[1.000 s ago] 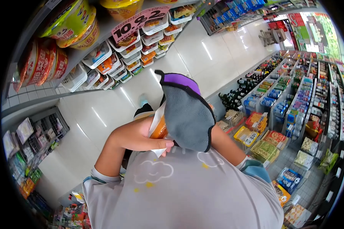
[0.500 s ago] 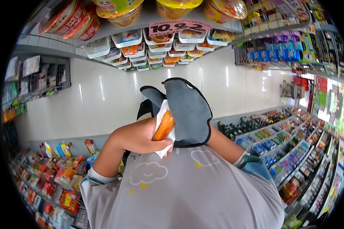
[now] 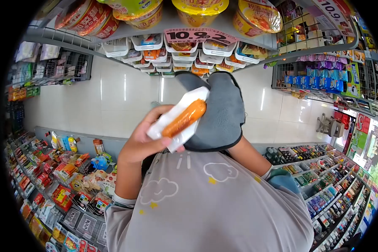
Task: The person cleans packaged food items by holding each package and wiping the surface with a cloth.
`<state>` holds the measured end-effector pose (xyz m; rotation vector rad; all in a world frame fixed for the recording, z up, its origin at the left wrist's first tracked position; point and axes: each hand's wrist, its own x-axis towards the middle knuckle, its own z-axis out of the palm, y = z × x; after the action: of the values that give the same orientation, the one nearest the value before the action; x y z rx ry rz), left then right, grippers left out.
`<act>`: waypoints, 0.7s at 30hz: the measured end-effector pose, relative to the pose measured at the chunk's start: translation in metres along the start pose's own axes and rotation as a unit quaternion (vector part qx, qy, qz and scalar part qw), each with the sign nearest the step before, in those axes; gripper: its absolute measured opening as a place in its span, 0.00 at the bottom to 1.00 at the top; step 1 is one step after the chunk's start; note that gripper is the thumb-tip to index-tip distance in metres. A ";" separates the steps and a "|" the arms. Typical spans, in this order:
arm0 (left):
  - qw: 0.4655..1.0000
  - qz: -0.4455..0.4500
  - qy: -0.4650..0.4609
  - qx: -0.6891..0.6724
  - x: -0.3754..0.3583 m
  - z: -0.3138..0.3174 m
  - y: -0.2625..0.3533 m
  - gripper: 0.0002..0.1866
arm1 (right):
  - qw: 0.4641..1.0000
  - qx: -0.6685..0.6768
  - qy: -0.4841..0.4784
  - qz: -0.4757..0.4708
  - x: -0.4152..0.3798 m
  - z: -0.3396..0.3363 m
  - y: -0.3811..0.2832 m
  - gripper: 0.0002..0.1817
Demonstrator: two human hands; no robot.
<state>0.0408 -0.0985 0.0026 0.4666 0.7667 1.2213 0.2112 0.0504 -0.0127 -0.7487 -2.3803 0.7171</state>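
Observation:
My left hand [image 3: 139,142] is closed round a white paper wrapper [image 3: 192,95] with a glossy orange-brown sausage [image 3: 185,117] lying in it. My thumb presses at the sausage's lower end, and a fingertip shows under the paper. Right beside the sausage is a grey fabric piece [image 3: 223,115] with black edging and a second, narrower flap at its upper left. The paper overlaps its left side. My right forearm [image 3: 250,156] runs in behind this fabric, which hides my right hand and its fingers.
Ahead stands a shelf with instant noodle bowls [image 3: 199,12], a pink price tag [image 3: 200,35] and white trays [image 3: 180,56] of packets below. Shelves of snacks [image 3: 67,176] are at lower left, bottled drinks [image 3: 327,185] at lower right. Tiled floor [image 3: 113,101] lies between.
The sausage and its wrapper have moved up and right and tilted flatter, so more paper shows. The grey fabric has shifted up and right too. The surroundings have shifted slightly right.

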 end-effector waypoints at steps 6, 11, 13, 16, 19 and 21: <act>0.971 0.161 0.173 -0.037 -0.009 -0.016 0.006 0.34 | 0.963 -0.163 -0.076 0.199 0.058 -0.028 -0.074 0.33; 0.975 0.156 0.131 -0.089 -0.002 -0.019 0.004 0.33 | 0.969 -0.149 -0.110 0.166 0.050 -0.012 -0.083 0.27; 0.968 0.134 0.193 -0.087 0.010 -0.005 0.014 0.31 | 0.945 -0.064 -0.236 0.216 0.044 -0.013 -0.076 0.25; 0.947 0.090 0.302 -0.066 0.014 -0.015 0.020 0.27 | 0.959 -0.002 -0.238 0.156 0.018 0.016 -0.056 0.21; 0.952 0.071 0.296 -0.024 0.012 -0.020 0.031 0.26 | 0.993 -0.026 -0.095 0.069 -0.007 0.056 -0.047 0.18; 0.946 0.104 0.300 -0.072 0.013 -0.016 0.034 0.20 | 0.990 0.014 -0.014 0.142 -0.012 0.081 -0.053 0.19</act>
<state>0.0084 -0.0769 0.0117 0.0423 1.1514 1.6345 0.1512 -0.0209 -0.0411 -1.0851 -2.3081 0.8792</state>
